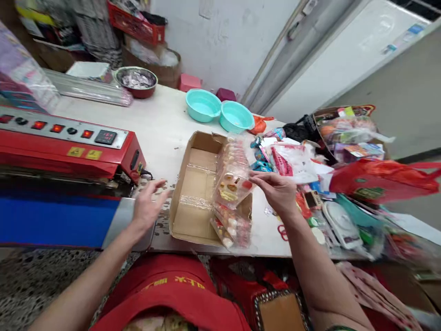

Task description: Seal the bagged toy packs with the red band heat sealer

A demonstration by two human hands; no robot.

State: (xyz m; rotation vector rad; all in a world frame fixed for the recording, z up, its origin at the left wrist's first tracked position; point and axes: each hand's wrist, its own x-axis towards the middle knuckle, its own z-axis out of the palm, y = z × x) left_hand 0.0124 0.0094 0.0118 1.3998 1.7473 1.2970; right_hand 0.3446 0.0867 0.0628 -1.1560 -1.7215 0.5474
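Observation:
A shallow cardboard box (196, 202) lies on the table in front of me. Along its right side stands a row of clear plastic packets (234, 151) with small colourful pieces inside. My right hand (275, 188) pinches the edge of one clear packet (229, 187), which shows brown, yellow and red pieces and tilts over the box. More packets (232, 225) lean at the box's near right corner. My left hand (148, 207) is held out between the box and the red machine, fingers apart, with nothing in it.
To the left stands a red sealing machine (69, 147) with lit switches and a blue belt (58, 220). Two turquoise basins (236, 117) and a metal bowl of sachets (136, 80) sit at the back. Piled bags, papers and a red bag (379, 181) crowd the right side.

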